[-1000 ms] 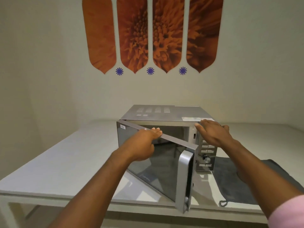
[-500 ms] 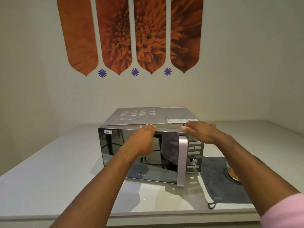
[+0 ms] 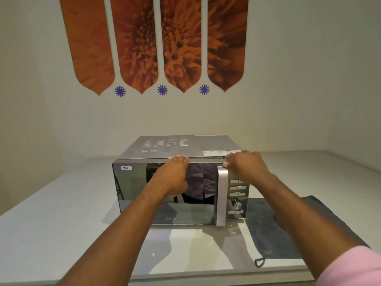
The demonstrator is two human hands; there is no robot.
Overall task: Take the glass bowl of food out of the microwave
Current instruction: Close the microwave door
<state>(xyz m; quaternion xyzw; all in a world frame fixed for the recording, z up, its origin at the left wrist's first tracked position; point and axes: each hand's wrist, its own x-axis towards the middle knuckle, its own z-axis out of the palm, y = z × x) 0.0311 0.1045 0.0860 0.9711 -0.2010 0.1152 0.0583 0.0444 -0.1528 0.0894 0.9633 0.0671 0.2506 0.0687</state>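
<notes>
The microwave point(image 3: 181, 182) stands shut on the counter point(image 3: 61, 213). The left hand point(image 3: 172, 176) presses flat on its door point(image 3: 165, 193); the right hand point(image 3: 245, 166) rests open on the top corner. The bowl is out of sight.

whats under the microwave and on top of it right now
On top: both hands, the left hand and right hand, rest on the front top edge of the microwave. It stands on the white table; the grey cloth lies beside it, right.

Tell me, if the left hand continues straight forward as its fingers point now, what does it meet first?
The left hand already lies against the closed microwave door, fingertips at its top edge, so it probably meets the door itself first.
</notes>
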